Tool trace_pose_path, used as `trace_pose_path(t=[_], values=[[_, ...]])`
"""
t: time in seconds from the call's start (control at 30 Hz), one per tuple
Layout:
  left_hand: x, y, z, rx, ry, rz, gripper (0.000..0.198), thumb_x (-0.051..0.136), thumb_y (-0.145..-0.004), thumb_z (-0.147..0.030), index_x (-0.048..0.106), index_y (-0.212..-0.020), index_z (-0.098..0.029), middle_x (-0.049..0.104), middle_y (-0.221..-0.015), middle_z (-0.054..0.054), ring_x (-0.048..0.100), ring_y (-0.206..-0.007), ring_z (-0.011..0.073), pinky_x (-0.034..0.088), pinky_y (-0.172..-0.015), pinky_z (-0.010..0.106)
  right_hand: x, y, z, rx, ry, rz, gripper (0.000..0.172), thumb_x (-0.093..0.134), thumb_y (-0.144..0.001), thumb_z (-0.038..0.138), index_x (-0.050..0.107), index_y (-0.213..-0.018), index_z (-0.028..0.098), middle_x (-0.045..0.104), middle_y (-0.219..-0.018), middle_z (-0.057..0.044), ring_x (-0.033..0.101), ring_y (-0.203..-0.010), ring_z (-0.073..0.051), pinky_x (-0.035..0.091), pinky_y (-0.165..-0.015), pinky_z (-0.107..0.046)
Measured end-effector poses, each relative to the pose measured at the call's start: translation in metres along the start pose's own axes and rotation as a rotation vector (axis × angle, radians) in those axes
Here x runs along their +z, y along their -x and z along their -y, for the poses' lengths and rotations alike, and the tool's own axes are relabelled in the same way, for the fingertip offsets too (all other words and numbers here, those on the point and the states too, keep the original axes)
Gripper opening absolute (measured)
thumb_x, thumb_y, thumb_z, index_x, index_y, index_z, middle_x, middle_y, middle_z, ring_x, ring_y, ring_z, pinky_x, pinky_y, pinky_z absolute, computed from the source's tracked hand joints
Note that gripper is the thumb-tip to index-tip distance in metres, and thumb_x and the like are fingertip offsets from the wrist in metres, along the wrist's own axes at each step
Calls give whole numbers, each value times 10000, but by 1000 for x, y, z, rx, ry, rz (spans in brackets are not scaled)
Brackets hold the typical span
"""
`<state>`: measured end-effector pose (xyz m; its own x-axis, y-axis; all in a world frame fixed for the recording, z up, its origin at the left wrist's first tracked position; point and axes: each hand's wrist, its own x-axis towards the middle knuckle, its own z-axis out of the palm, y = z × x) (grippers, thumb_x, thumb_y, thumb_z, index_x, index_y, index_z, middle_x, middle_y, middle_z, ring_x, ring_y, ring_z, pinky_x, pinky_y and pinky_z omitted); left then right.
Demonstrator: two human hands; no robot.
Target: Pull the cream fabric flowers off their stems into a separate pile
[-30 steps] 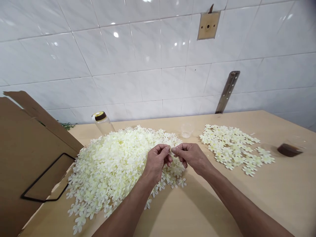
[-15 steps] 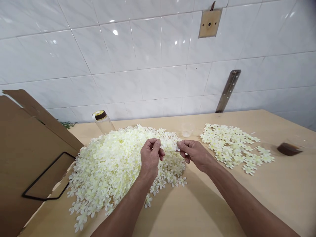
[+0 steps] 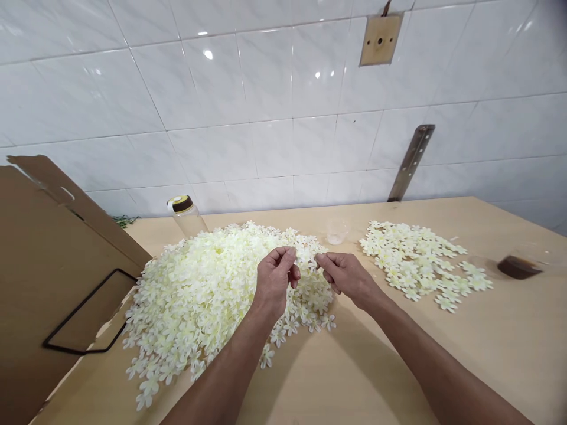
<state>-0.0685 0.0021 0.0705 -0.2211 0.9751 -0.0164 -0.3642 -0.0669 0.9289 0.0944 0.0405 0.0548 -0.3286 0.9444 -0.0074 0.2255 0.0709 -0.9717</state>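
Note:
A large heap of white and pale-yellow artificial flowers covers the left half of the table. Above its right side, my left hand is closed in a pinch, thumb against forefinger. What lies in that pinch blends with the white petals behind. Facing it, my right hand also pinches, with a pale artificial flower showing at its fingertips, between the two hands. A smaller, flatter spread of the same flowers lies to the right of my right hand.
On the left stands a cardboard box beside a black wire frame. A capped bottle and a small clear cup stand behind the heap. At far right is a clear cup of dark liquid. A tiled wall backs the table.
My left hand has shifted slightly right, nearer my right hand, which stays almost in place. The whole view has moved a little; the flower piles look the same.

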Motion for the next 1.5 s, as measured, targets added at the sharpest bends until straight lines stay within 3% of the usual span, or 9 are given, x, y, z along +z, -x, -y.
trace_pose_path(t=[0.17,0.33,0.53,0.73,0.87,1.13,1.3,1.5], values=[[-1,0,9,-2,-73,36,332,772,-703,-445,639,-803,-158,524,-496,-39,433,-421,67,329,-397,183,2,2,2,9,-114,42,539,528,-848,656,668,-1019,165,435,-575,50,335,-436,-75,291,-388,-211],[0,0,17,31,-218,20,303,732,-737,-444,645,-805,-161,513,-448,-44,399,-371,67,306,-368,182,3,2,6,53,-289,140,466,682,-761,612,653,-802,149,352,-525,75,252,-431,-53,199,-379,-204],[2,2,21,54,-237,28,287,724,-753,-429,645,-819,-161,520,-455,-45,415,-374,72,330,-369,185,2,0,6,50,-292,77,430,792,-655,552,645,-690,150,390,-540,69,286,-401,-36,214,-368,-207],[3,2,18,-124,-49,135,350,766,-713,-435,658,-857,-135,574,-556,-13,465,-442,74,329,-387,182,2,2,5,38,-225,55,414,771,-693,539,629,-654,152,422,-502,56,348,-428,-61,290,-369,-197],[3,3,14,-195,21,148,330,805,-663,-384,659,-823,-134,607,-635,2,477,-467,63,320,-391,174,1,1,2,44,-176,44,417,766,-701,541,636,-639,150,434,-458,52,347,-398,-64,299,-358,-200],[0,1,16,-40,-140,89,285,745,-737,-399,654,-784,-133,569,-521,-13,473,-430,82,374,-419,207,2,0,4,89,-119,27,484,732,-709,604,649,-606,138,496,-457,19,375,-382,-65,310,-361,-206],[-1,-2,17,-18,-130,61,292,739,-744,-403,654,-795,-128,574,-519,-13,465,-418,81,379,-413,210,2,1,6,52,-211,108,467,706,-747,585,608,-608,150,510,-509,20,430,-421,-76,358,-397,-211],[0,-2,16,-4,-126,36,302,752,-722,-399,662,-787,-119,575,-513,-6,474,-419,86,381,-409,208,-1,1,3,62,-216,148,416,711,-764,545,667,-704,136,520,-539,19,444,-439,-78,378,-412,-213]])
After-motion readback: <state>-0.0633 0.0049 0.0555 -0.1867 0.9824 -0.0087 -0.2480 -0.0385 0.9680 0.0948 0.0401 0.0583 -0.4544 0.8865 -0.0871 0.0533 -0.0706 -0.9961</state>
